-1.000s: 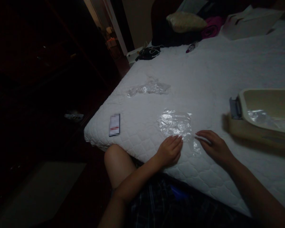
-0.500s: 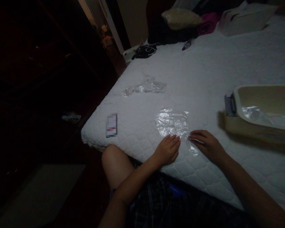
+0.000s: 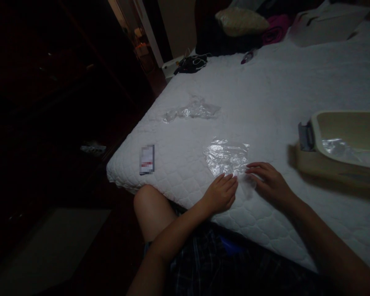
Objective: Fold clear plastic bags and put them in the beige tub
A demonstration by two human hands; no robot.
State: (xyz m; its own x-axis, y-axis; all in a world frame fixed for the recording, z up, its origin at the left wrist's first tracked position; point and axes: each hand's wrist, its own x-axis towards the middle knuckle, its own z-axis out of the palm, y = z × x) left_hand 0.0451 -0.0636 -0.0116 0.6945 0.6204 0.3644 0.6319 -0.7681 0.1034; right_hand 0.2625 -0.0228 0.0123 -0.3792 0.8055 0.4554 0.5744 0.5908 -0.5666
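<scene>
A white quilted mattress (image 3: 265, 102) bears a cream plastic tub (image 3: 320, 164) at three o'clock from a flat, shiny clear plastic sheet (image 3: 226, 156). At the sheet's six o'clock, the left hand (image 3: 221, 193) lies palm-down, fingers extended, grasping nothing; at four, the right hand (image 3: 273, 185) half-curls, its hold unclear.

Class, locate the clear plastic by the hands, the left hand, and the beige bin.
Clear plastic (image 3: 226, 157), head view: its shiny, wrinkled middle.
Left hand (image 3: 221, 195), head view: back of the hand.
Beige bin (image 3: 329, 169), head view: its outer side wall.
</scene>
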